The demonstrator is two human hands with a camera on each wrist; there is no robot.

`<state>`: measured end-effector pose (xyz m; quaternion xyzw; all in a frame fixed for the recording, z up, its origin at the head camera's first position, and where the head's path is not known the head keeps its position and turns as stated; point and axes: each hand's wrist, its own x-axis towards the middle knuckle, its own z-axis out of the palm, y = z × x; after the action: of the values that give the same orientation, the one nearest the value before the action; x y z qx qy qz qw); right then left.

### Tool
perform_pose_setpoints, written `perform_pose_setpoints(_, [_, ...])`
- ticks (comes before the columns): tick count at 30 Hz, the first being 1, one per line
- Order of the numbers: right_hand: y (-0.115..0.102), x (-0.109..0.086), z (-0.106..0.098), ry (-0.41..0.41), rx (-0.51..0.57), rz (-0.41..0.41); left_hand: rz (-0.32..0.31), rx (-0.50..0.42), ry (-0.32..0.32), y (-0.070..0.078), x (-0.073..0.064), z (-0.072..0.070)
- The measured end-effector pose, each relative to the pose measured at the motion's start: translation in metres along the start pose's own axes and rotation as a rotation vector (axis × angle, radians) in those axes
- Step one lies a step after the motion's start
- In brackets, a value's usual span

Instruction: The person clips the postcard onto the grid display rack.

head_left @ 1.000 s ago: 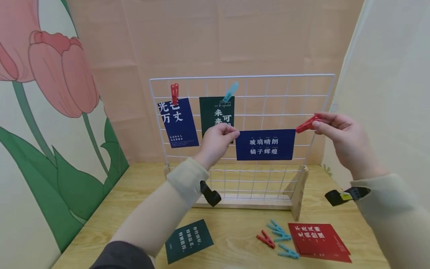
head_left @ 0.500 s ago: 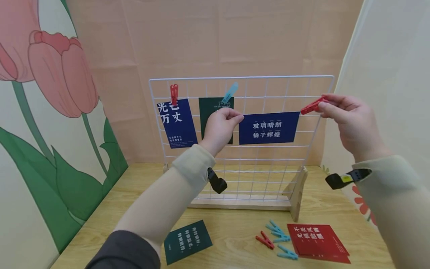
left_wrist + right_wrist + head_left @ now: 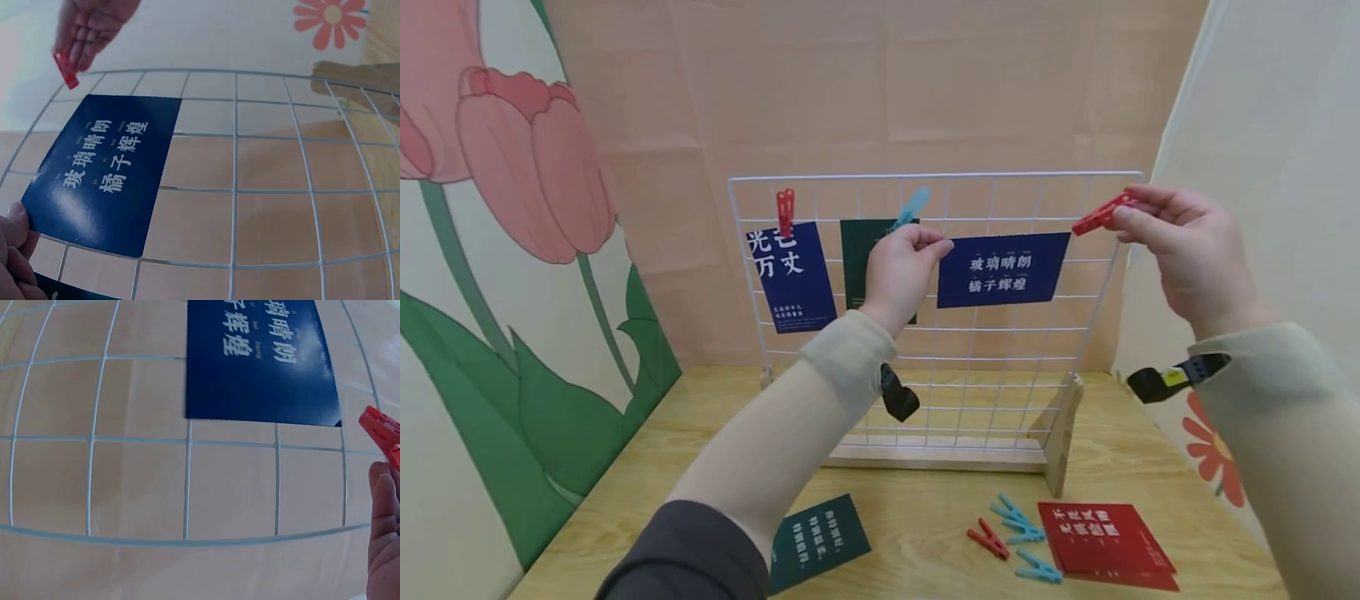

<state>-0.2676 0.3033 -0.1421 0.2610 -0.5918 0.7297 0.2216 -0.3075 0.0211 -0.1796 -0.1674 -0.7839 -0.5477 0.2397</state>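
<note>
My left hand (image 3: 901, 275) pinches the upper left corner of a blue card (image 3: 1003, 271) with white characters, holding it sideways before the white wire grid (image 3: 992, 358). A red clothespin (image 3: 1103, 215) is pinched between thumb and fingers of my right hand (image 3: 1183, 250), just beyond the card's upper right corner and apart from it. On the grid's left hangs another blue card (image 3: 796, 287) under a red clothespin (image 3: 786, 212). Beside it a dark green card (image 3: 854, 267) hangs from a light blue clothespin (image 3: 912, 207), partly hidden behind my left hand.
Wooden feet (image 3: 1060, 442) support the grid on the wooden table (image 3: 925, 525). In front lie a green card (image 3: 820, 542), a red clothespin (image 3: 988, 540), several light blue clothespins (image 3: 1039, 568) and overlapping red cards (image 3: 1108, 542). A tulip-painted panel (image 3: 535, 167) stands at left.
Both hands have risen, lifting the held blue card and the red clothespin higher against the grid. The card has also shifted slightly right and now tilts a little.
</note>
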Motion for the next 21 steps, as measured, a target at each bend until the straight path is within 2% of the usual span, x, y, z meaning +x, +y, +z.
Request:
perform_pose_setpoints(5, [-0.002,0.005,0.006,-0.049,-0.076,0.007,0.025,0.012,0.046,0.006,0.004,0.000])
perform_pose_setpoints(10, [-0.003,0.011,0.021,-0.059,-0.186,0.017,0.035,0.038,0.072,0.006,0.006,0.000])
perform_pose_setpoints(17, [-0.001,0.019,0.049,-0.043,-0.594,0.004,0.046,0.069,0.101,0.008,0.005,0.001])
perform_pose_setpoints(21, [0.002,0.024,0.060,-0.036,-0.703,-0.020,0.033,0.061,0.100,0.009,0.005,0.003])
